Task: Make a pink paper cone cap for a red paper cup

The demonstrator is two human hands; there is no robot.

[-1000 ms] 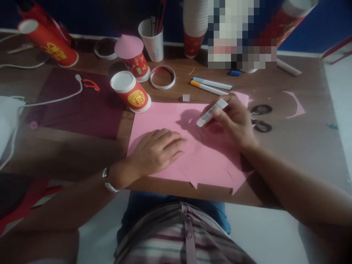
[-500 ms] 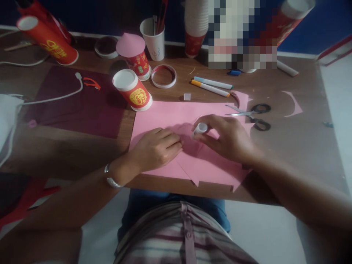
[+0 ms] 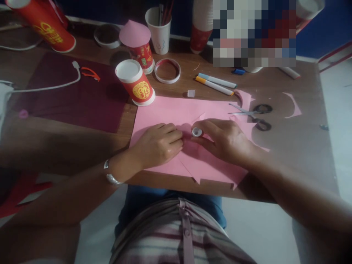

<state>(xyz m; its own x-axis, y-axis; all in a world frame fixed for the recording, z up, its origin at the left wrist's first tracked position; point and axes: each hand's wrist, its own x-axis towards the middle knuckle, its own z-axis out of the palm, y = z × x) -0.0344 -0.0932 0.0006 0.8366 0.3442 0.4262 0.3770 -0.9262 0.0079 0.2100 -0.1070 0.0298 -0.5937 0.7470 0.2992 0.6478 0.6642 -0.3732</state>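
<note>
Between the thumb and fingers of my right hand, a small white glue stick stands nearly upright, its round end facing up. Its lower end is hidden against the pink paper. My left hand is closed, its curled fingertips pressing on the pink paper just left of the glue stick. Several layers of this paper lie under both hands, with cut, pointed edges toward me. What is under the left fingertips is hidden. A small clear cap sits behind the paper.
Open scissors lie right of my right hand, near pink offcuts. Behind are two markers, a tape ring, red-and-white joined cups and a cup with a pink cone top. A purple sheet and white cable lie left.
The glue stick has tipped more upright and shifted slightly left and down in my right hand. My left hand stays almost in place; the view has shifted a little.
</note>
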